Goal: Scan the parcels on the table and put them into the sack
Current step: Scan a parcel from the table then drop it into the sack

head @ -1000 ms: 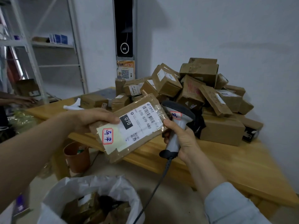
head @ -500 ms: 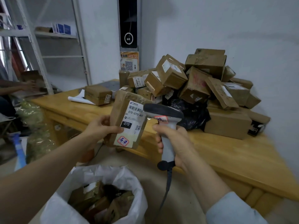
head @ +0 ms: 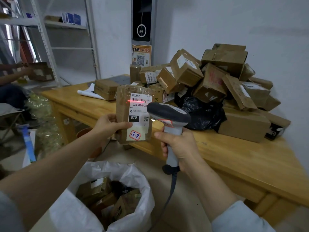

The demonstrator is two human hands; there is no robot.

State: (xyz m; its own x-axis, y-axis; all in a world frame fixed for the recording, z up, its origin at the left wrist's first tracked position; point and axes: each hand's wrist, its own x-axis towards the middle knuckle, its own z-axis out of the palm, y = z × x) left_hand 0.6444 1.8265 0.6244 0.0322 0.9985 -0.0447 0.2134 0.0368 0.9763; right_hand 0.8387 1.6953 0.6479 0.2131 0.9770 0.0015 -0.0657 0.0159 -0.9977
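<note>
My left hand [head: 109, 126] holds a flat brown parcel [head: 123, 101] upright, its white label facing me. A red scan line crosses the barcode near the label's top. My right hand [head: 179, 146] grips a grey handheld scanner [head: 168, 114] just right of the parcel, its head aimed at the label. Below my hands, the open white sack [head: 133, 174] on the floor holds several brown parcels. A heap of cardboard parcels [head: 212, 81] lies on the wooden table [head: 242, 158] against the wall.
A black plastic bag [head: 202, 113] lies among the heap. A single box [head: 105, 88] and white paper [head: 87, 92] sit at the table's left end. Metal shelving [head: 50, 47] stands at the left, where another person's arm [head: 11, 76] reaches toward a box. The scanner cable [head: 170, 191] hangs beside the sack.
My left hand has turned the parcel from tilted to upright. The scanner has come up beside it, and the red scan line now shows on the barcode.
</note>
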